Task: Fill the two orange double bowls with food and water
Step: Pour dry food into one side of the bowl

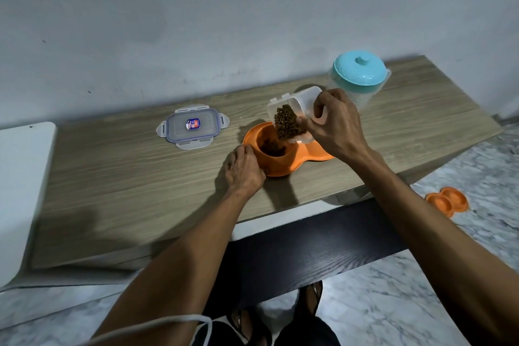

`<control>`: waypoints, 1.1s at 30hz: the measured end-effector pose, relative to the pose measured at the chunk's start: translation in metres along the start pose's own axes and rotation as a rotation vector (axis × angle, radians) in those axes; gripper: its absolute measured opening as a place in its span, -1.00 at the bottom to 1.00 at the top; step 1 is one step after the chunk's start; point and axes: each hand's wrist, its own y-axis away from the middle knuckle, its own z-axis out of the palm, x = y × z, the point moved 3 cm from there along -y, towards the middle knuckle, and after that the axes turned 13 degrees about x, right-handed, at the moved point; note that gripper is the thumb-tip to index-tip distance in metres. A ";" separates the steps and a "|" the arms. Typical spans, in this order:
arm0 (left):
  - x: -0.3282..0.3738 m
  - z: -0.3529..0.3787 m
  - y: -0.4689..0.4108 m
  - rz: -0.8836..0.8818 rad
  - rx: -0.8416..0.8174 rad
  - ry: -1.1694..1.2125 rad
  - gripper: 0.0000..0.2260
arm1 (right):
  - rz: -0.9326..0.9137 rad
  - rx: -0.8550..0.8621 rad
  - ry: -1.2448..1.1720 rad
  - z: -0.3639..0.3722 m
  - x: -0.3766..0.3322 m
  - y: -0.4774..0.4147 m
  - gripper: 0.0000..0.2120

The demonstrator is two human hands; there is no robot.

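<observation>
An orange double bowl (pixel 280 168) stands on the wooden table (pixel 140 177). My right hand (pixel 334 126) grips a clear plastic food container (pixel 295 104), tilted mouth-down over the bowl's left cup. Brown kibble (pixel 288 123) slides out of it, and some lies in that cup (pixel 273 150). My left hand (pixel 244 168) rests on the bowl's left rim, fingers curled against it. The bowl's right cup is mostly hidden under my right hand. A second orange double bowl (pixel 446 201) lies on the floor to the right.
The container's clear lid (pixel 192 126) lies flat on the table left of the bowl. A clear pitcher with a turquoise lid (pixel 358 76) stands behind my right hand. A white panel (pixel 19 191) is at the left. The wall runs along the table's far edge.
</observation>
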 end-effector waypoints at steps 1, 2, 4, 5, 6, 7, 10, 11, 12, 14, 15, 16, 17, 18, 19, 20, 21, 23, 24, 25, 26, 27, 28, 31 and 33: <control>0.000 0.000 0.000 0.001 0.002 -0.001 -0.40 | 0.001 -0.003 0.000 0.000 0.000 0.001 -0.67; 0.000 0.000 0.000 0.002 0.003 -0.002 -0.39 | 0.001 -0.005 0.000 0.000 0.000 0.001 -0.67; -0.001 0.000 0.000 0.003 0.004 -0.004 -0.39 | 0.003 -0.007 0.003 0.000 0.001 0.002 -0.67; 0.000 0.000 0.000 0.004 0.004 -0.004 -0.39 | 0.010 -0.007 0.004 0.000 0.002 0.002 -0.67; 0.000 0.000 0.000 0.004 0.003 -0.003 -0.39 | 0.018 -0.007 0.004 0.000 0.003 0.001 -0.67; 0.000 0.000 0.000 0.003 0.002 -0.002 -0.40 | 0.026 -0.007 0.005 -0.001 0.003 0.001 -0.67; 0.000 0.000 0.000 0.003 0.004 -0.004 -0.41 | 0.048 0.010 -0.015 -0.005 0.002 0.002 -0.67; 0.000 0.000 0.000 0.002 0.003 -0.002 -0.40 | 0.073 0.011 -0.033 -0.006 0.003 0.001 -0.67; 0.000 0.000 0.000 0.000 0.000 0.003 -0.39 | 0.106 0.011 -0.057 -0.007 0.005 0.001 -0.67; 0.000 0.001 0.000 0.001 -0.003 0.009 -0.36 | 0.200 0.018 -0.108 -0.009 0.012 -0.001 -0.64; 0.000 0.001 0.000 0.001 -0.004 0.010 -0.36 | 0.252 0.028 -0.135 -0.011 0.015 -0.002 -0.63; 0.000 0.002 0.000 -0.002 -0.005 0.011 -0.35 | 0.305 0.039 -0.155 -0.012 0.020 -0.003 -0.62; 0.000 0.002 0.000 -0.006 -0.006 0.015 -0.35 | 0.360 0.045 -0.165 -0.013 0.025 -0.004 -0.63; 0.000 0.003 -0.001 -0.011 -0.010 0.023 -0.35 | 0.416 0.050 -0.171 -0.014 0.030 -0.005 -0.65; 0.000 0.002 -0.001 -0.014 -0.013 0.033 -0.35 | 0.468 0.052 -0.178 -0.014 0.037 -0.007 -0.68; 0.000 0.003 -0.001 -0.015 -0.013 0.039 -0.34 | 0.523 0.048 -0.192 -0.013 0.045 -0.009 -0.71; 0.000 0.002 -0.001 -0.014 -0.013 0.040 -0.34 | 0.578 0.037 -0.221 -0.012 0.051 -0.011 -0.73; 0.001 0.002 0.000 -0.012 -0.015 0.043 -0.33 | 0.695 0.011 -0.285 -0.007 0.063 -0.015 -0.78; 0.001 0.001 0.000 -0.013 -0.013 0.047 -0.32 | 0.743 0.000 -0.313 -0.003 0.067 -0.017 -0.80; 0.001 0.001 0.000 -0.016 -0.011 0.049 -0.32 | 0.780 -0.010 -0.336 0.002 0.070 -0.020 -0.80; 0.001 0.000 0.000 -0.016 -0.011 0.048 -0.32 | 0.805 -0.020 -0.355 0.008 0.071 -0.024 -0.80; 0.001 0.000 0.001 -0.015 -0.012 0.045 -0.32 | 0.812 -0.036 -0.378 0.014 0.069 -0.028 -0.81; 0.001 0.000 0.001 -0.018 -0.016 0.042 -0.31 | 0.815 -0.056 -0.399 0.021 0.067 -0.034 -0.83; 0.002 -0.001 0.002 -0.041 -0.021 0.025 -0.29 | 0.777 -0.099 -0.413 0.046 0.055 -0.055 -0.87; 0.002 -0.001 0.002 -0.053 -0.018 0.007 -0.27 | 0.740 -0.126 -0.398 0.066 0.047 -0.070 -0.91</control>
